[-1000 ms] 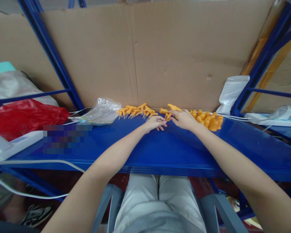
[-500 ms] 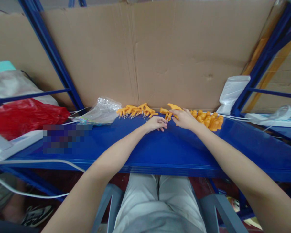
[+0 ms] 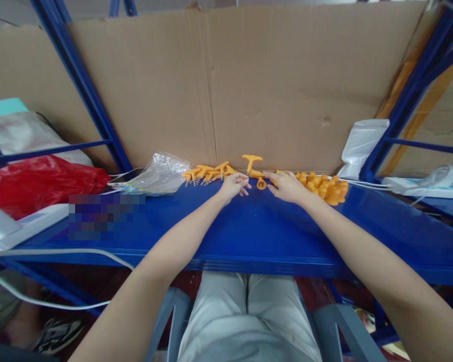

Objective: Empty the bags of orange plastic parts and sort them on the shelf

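My left hand pinches a corkscrew by its lower end; the orange T-shaped handle points up. Left of it lies a pile of orange-handled corkscrews with metal spirals. My right hand is open over the table, thumb and fingers apart, and its fingers partly cover orange pieces behind them. Between the hands sits a hollow orange piece, its round opening facing me. Another orange piece lies just behind it. Right of my right hand stands a group of orange sleeve-like pieces.
A cardboard sheet stands behind the blue table. Clear plastic bags lie left of the corkscrews, with a red bag farther left. A white packet leans at the right post; white cables run along the back.
The corkscrew handle has moved left, from beside my right hand to above my left hand. My left hand has shifted slightly left and away from me. The hollow orange piece now shows uncovered.
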